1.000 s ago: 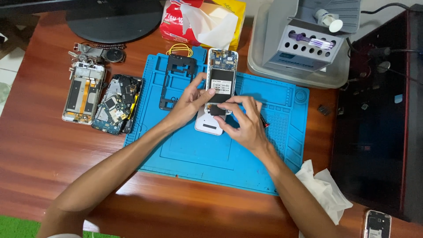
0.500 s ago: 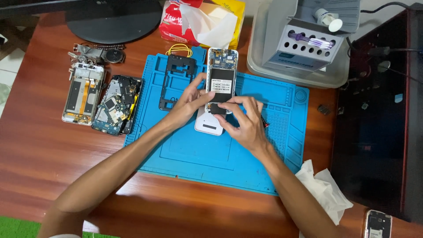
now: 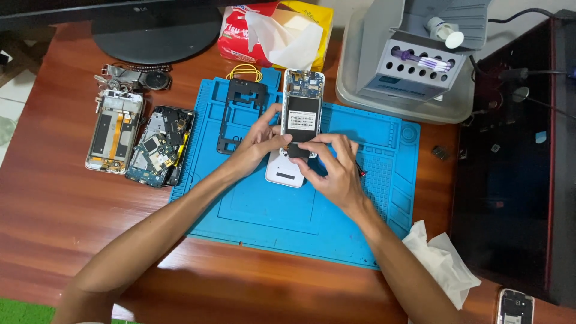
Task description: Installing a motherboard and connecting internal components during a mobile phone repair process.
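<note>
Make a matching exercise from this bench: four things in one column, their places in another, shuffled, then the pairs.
Things:
1. opened phone
2. tissue pack
3. crumpled tissue
4. black frame

Places:
A. top of the table, behind the blue mat
B. on the mat, left of the opened phone
C. under both hands, mid-mat
D. on the wood off the mat's lower right corner

Pairs: 1-C, 2-A, 3-D, 4-B
</note>
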